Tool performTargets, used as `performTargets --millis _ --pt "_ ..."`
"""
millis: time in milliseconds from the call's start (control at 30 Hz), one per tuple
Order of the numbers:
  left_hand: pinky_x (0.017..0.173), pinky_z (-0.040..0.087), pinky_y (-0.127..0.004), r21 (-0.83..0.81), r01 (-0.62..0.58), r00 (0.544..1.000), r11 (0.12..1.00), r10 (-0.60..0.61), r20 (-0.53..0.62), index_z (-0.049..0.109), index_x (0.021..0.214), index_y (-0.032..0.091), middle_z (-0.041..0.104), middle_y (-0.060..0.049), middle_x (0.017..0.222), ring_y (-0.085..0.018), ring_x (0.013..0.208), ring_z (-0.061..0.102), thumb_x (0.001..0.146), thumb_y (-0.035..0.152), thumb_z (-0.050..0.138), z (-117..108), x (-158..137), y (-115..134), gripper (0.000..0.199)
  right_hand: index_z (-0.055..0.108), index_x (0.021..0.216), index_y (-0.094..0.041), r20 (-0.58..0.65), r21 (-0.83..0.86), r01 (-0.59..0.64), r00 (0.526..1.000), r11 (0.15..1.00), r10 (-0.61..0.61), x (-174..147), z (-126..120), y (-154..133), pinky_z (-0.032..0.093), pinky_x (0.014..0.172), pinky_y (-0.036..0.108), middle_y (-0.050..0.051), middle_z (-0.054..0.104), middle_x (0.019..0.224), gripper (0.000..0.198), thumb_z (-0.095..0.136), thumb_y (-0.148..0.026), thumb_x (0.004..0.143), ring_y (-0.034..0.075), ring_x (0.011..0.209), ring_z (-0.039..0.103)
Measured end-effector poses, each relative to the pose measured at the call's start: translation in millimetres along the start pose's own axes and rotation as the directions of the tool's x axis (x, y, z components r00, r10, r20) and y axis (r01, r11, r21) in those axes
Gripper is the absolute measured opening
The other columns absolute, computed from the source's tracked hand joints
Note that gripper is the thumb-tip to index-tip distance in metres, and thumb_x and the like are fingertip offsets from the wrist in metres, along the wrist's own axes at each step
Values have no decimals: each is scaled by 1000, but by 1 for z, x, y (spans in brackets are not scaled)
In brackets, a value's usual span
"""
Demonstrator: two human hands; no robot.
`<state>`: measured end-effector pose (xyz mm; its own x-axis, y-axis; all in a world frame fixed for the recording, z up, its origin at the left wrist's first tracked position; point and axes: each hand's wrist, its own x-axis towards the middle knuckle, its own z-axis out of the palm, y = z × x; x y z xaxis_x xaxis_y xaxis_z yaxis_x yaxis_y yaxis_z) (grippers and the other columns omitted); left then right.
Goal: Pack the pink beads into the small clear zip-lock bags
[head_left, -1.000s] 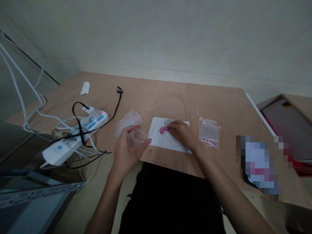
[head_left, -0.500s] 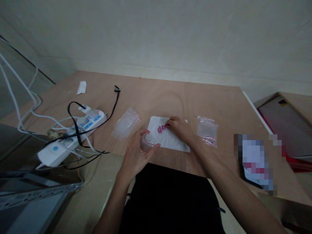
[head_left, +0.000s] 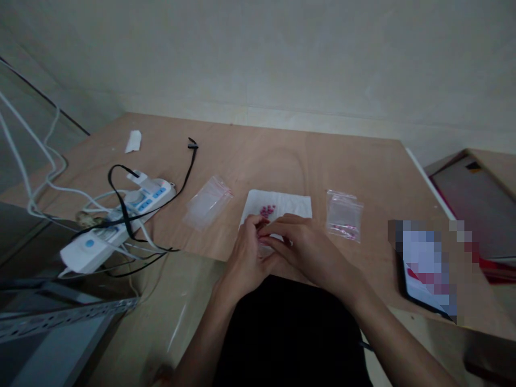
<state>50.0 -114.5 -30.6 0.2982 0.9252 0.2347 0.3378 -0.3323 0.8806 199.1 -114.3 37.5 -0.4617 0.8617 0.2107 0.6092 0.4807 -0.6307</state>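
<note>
My left hand (head_left: 244, 263) is closed around a small clear zip bag (head_left: 264, 250), which is mostly hidden by my fingers. Against it, over the near part of a white sheet (head_left: 296, 203), my right hand (head_left: 302, 244) is pinched at the bag's mouth. A trace of pink shows at its fingertips, likely small pink beads; how many I cannot tell. Just beyond my fingers, a little pile of pink beads (head_left: 268, 210) lies loose on the sheet.
Left of the sheet lie flat clear zip bags (head_left: 209, 201); on the right, bags with pink bits inside (head_left: 344, 216). A power strip (head_left: 116, 228) with tangled cables occupies the table's left side. A phone (head_left: 427, 274) lies near the right edge, partly pixelated.
My right hand has left the bead pile and come toward me and left, meeting my left hand. The left hand has shifted slightly right. The beads look more spread out.
</note>
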Motion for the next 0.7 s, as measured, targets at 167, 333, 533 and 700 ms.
performTargets --millis 167,333,533,700 --pt "83 50 -39 -67 59 997 996 -61 -37 38 111 24 52 -6 108 -22 100 56 71 26 73 2 -3 -5 54 73 96 -22 28 73 44 999 996 -46 -4 1 8 52 76 29 4 75 93 21 53 -20 94 18 87 68" --pt "76 50 -35 -13 104 980 994 -105 -168 41 105 24 51 0 93 -17 85 54 73 32 72 0 -5 -8 45 74 99 -19 -219 -19 -154 965 988 146 10 7 49 51 67 28 6 74 91 18 60 -19 89 16 71 65" --pt "73 48 -31 -8 114 974 993 -113 -198 42 103 23 49 1 88 -15 82 52 70 33 74 -7 -4 -7 47 76 93 -17 -140 -243 -223 971 944 194 35 29 98 50 77 33 11 70 96 19 59 -12 86 22 88 64" --pt "76 47 -32 5 117 971 993 -113 -210 41 105 23 49 0 89 -16 84 53 71 34 74 -10 -4 -12 49 75 87 -18 -228 -161 -230 955 960 191 29 23 72 51 74 34 9 70 89 13 61 -17 86 20 80 63"
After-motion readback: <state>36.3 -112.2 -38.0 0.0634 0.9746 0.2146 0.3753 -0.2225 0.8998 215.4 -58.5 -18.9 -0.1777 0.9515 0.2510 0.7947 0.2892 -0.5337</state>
